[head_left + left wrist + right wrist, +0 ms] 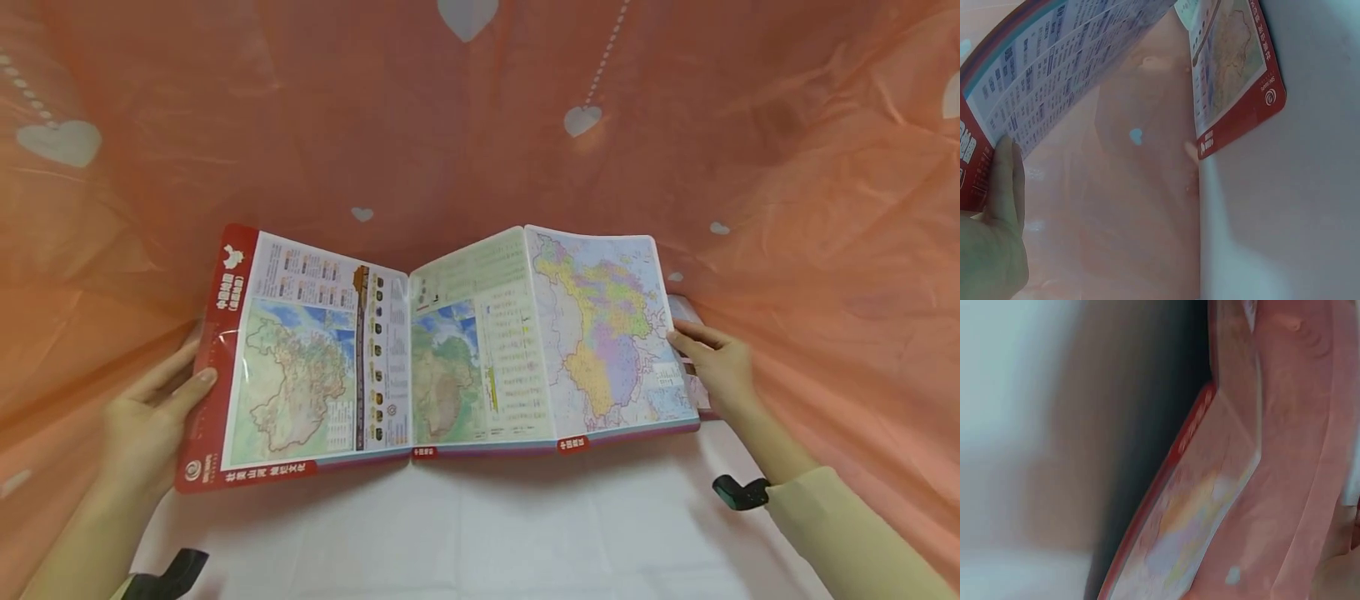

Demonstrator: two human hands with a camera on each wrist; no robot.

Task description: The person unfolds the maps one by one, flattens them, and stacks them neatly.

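Left hand [153,417]: pinched the folding map [442,350] at its red left edge.
Right hand [716,362]: gripped the map's right edge.
Advice: both ends needed an even pull.

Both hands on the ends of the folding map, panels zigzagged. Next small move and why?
Probably draw the two hands a little further apart. The folding map stands on its lower edge on the white surface, with a ridge and a valley fold in the middle, so it is not flat. The left hand holds the red left edge and the right hand the right edge, so both ends are under control.
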